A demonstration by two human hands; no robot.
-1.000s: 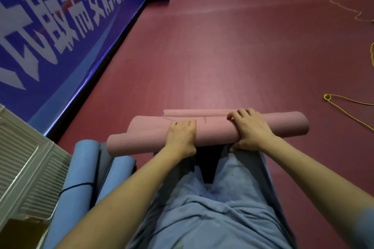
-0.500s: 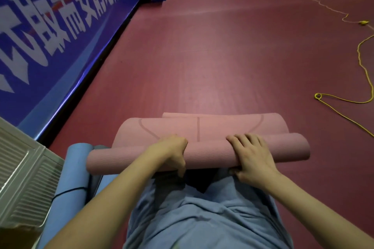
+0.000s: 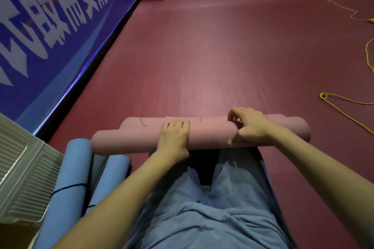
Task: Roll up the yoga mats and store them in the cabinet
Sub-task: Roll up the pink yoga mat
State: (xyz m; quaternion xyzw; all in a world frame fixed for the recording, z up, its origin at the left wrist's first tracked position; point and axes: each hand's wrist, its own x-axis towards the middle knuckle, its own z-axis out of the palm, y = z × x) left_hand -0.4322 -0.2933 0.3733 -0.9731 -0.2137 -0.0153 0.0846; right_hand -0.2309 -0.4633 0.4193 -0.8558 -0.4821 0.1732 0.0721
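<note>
1. Red sports floor [image 3: 202,56]; blue banner wall [image 3: 50,36] along the left edge; yellow cord [image 3: 344,105] lying loose at far right.
2. Pink yoga mat [image 3: 212,137]: almost fully rolled, lying crosswise on the floor just ahead of the person's knees; a short unrolled tail shows beyond the roll.
3. Left hand [image 3: 175,137]: palm flat on top of the roll, fingers extended and pressing, not wrapped around it.
4. Right hand [image 3: 249,127]: fingers curled, pinching the roll's upper surface, thumb on the near side.
5. Blue rolled mats [image 3: 77,168]: on the floor at the left, one strapped, beside a grey louvred cabinet [image 3: 24,168].
6. Risk, judged: uneven pressure between the hands could telescope the ends; easing the grip could let the roll spring loose.
</note>
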